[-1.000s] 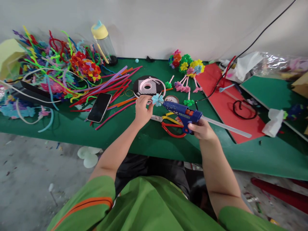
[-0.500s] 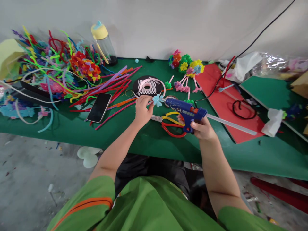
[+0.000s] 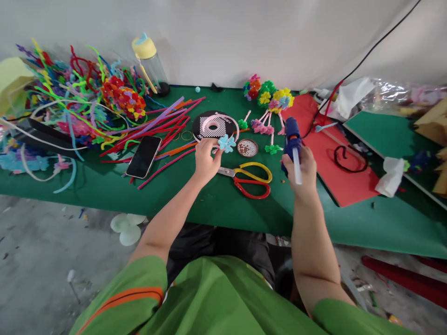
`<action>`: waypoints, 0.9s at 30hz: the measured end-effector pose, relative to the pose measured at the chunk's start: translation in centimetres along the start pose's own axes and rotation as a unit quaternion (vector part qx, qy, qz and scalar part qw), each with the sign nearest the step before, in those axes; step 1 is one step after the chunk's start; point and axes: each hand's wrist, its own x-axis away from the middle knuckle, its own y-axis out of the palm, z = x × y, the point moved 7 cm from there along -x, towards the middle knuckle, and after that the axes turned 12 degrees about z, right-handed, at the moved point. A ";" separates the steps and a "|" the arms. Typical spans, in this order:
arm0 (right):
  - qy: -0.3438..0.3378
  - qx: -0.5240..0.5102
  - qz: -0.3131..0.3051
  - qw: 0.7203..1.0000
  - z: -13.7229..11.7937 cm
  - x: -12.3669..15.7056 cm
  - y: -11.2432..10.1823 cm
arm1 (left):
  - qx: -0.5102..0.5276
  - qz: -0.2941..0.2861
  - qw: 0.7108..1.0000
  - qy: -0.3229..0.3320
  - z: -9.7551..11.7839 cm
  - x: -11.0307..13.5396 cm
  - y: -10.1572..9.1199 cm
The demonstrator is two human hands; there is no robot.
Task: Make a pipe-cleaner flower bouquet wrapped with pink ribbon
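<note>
My left hand [image 3: 207,158] pinches a light blue pipe-cleaner flower [image 3: 226,143] by its edge, above the table. My right hand [image 3: 303,168] is wrapped round the handle of a blue glue gun [image 3: 292,132], which points away from me; a clear glue stick [image 3: 297,166] sticks out of its back. Between my hands lie scissors [image 3: 252,180] with one yellow and one red handle. Just behind the flower sit a pale pink ribbon roll [image 3: 213,124] on a black and white checked disc and a small round tin [image 3: 247,148] with a speckled top.
A tangle of coloured pipe cleaners [image 3: 70,102], a phone [image 3: 144,157] and a bottle [image 3: 152,67] are to the left. Behind stand fuzzy flower bunches [image 3: 268,93]. To the right lie a red board [image 3: 344,172], a green board [image 3: 391,139] and a black cord [image 3: 370,46].
My right hand has drawn the glue gun away from the blue flower to the right and turned its nozzle forward. My left hand stays nearly in place with the flower.
</note>
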 end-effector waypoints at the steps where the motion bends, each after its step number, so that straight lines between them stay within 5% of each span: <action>1: -0.019 0.058 0.044 0.997 0.1 -0.4 -0.7 | 0.005 0.001 1.000 -0.002 0.0 0.0 0.0; 3: -0.036 0.141 0.119 0.982 0.5 -0.9 -2.0 | 0.008 0.000 1.000 -0.007 0.0 0.0 0.0; 7: -0.041 0.206 0.146 0.967 1.5 -1.5 -2.9 | 0.007 -0.009 1.000 -0.008 -0.1 0.0 0.1; 17: 0.051 0.390 0.013 0.919 3.6 -0.8 -2.7 | 0.022 0.002 1.000 0.002 0.0 -0.1 -0.1; 27: -0.001 0.427 0.016 0.904 4.1 -0.9 -2.7 | 0.001 -0.004 1.000 0.006 0.0 0.0 0.0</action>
